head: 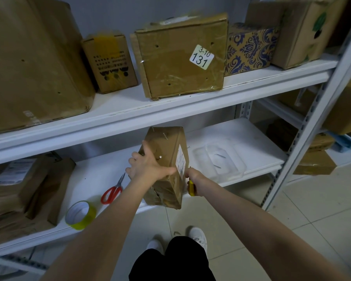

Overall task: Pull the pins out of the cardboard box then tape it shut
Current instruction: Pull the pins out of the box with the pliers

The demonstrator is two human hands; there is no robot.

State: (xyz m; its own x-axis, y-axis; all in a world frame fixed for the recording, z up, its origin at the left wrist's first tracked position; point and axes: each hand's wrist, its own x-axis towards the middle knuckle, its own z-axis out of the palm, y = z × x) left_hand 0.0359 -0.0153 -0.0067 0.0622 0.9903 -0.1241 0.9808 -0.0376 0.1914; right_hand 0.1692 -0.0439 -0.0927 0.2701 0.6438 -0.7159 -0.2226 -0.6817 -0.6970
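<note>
Both grip: my left hand (148, 166) the cardboard box (166, 155), my right hand (192, 176) a yellow-handled tool (191, 189) beside it; yanking risks toppling it.

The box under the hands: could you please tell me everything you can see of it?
The box is long, brown cardboard, creased and dented at its near end, which overhangs the lower shelf's front edge. A white label sits on its right face, and a few pins stick out of its top. The left hand holds it from above; the right hand, gripping a yellow-handled tool, is beside it.
</note>
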